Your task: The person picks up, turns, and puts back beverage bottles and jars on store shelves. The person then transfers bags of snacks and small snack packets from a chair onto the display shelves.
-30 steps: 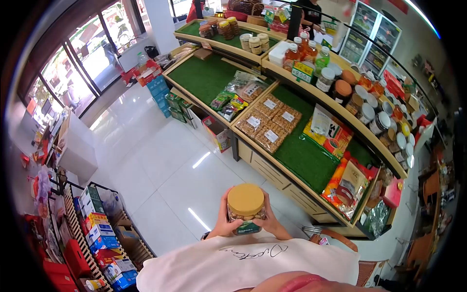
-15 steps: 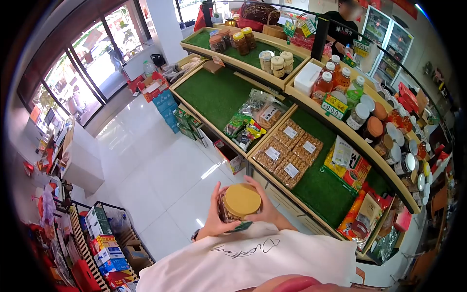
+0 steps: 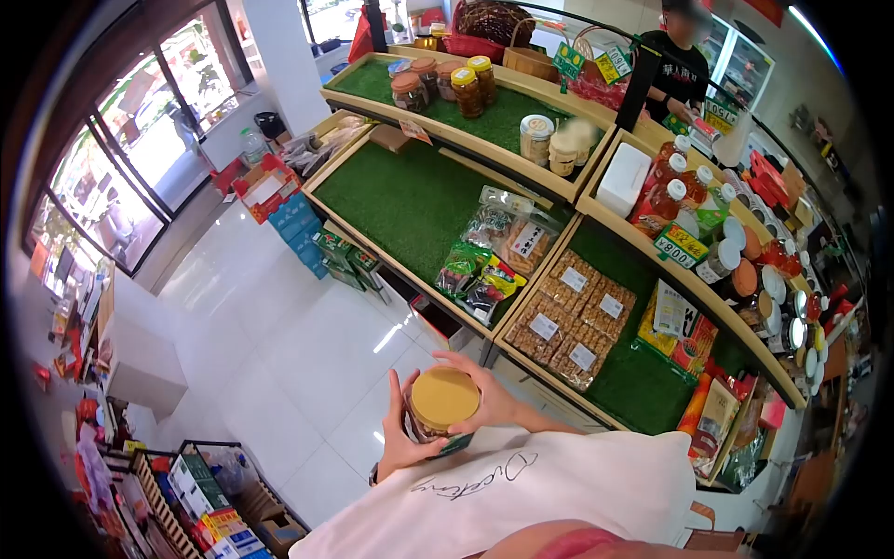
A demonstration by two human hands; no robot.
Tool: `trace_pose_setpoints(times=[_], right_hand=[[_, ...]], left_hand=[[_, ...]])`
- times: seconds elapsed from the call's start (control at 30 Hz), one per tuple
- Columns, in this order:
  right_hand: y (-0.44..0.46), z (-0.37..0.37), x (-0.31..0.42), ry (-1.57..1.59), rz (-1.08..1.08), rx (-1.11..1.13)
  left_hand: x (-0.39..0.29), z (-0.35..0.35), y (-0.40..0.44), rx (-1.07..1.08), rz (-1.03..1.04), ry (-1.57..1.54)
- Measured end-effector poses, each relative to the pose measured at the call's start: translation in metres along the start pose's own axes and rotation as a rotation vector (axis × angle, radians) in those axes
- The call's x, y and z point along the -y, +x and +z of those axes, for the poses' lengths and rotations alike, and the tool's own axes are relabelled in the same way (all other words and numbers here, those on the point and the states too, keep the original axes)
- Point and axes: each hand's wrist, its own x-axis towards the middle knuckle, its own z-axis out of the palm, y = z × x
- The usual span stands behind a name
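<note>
Between my two hands, close to my chest, is a clear jar (image 3: 445, 399) with a wide gold lid; brownish contents show through its side. My left hand (image 3: 402, 430) grips the jar's left side, thumb low along it and fingers upright. From the right, my right hand (image 3: 486, 393) wraps round the jar, with fingers behind it and the thumb at the front. A dark green patch shows at the jar's lower edge. The shelf nearest my hands holds several packs of nut-like brittle (image 3: 574, 317) with white labels.
Tiered shelves (image 3: 410, 210) lined with green mat run across the front, bearing snack bags (image 3: 480, 279), jars (image 3: 470, 86) and bottles (image 3: 659, 207). A person (image 3: 675, 65) stands behind them at the right. Boxes (image 3: 209, 508) fill a rack at lower left. Tiled floor (image 3: 251, 345) lies left.
My view has shifted, so the shelves sit further right and lower. Both hands still hold the jar, which appears slightly further left and lower. The person behind the shelves has moved an arm.
</note>
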Motion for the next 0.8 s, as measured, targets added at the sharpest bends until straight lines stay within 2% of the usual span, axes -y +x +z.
trace_pose_setpoints(times=[0.2,0.47,0.5,0.53,0.6,0.67,0.77,0.8], right_hand=[[0.106,0.027,-0.001,-0.03,-0.095,-0.067],[0.225,0.052,-0.03,0.126,-0.007,-0.16],[0.231,0.053,-0.033,0.17,0.02,-0.178],[0.235,0.049,-0.035,-0.015,-0.015,-0.212],[0.242,0.043,-0.052,-0.091,-0.053,-0.262],[0.248,0.037,-0.059,0.158,-0.029,-0.312],[0.252,0.025,-0.07,0.19,0.06,-0.364],[0.256,0.02,-0.064,0.103,0.11,-0.385]], left_hand=[[0.006,-0.096,0.071,0.064,0.042,-0.048],[0.04,-0.198,0.15,0.105,-0.053,-0.208],[0.043,-0.203,0.16,0.118,-0.067,-0.23],[0.041,-0.207,0.17,0.144,-0.092,-0.255],[0.049,-0.212,0.189,0.196,-0.081,-0.316],[0.06,-0.213,0.211,0.235,-0.073,-0.345],[0.078,-0.21,0.245,0.324,-0.04,-0.371],[0.085,-0.208,0.255,0.34,-0.035,-0.382]])
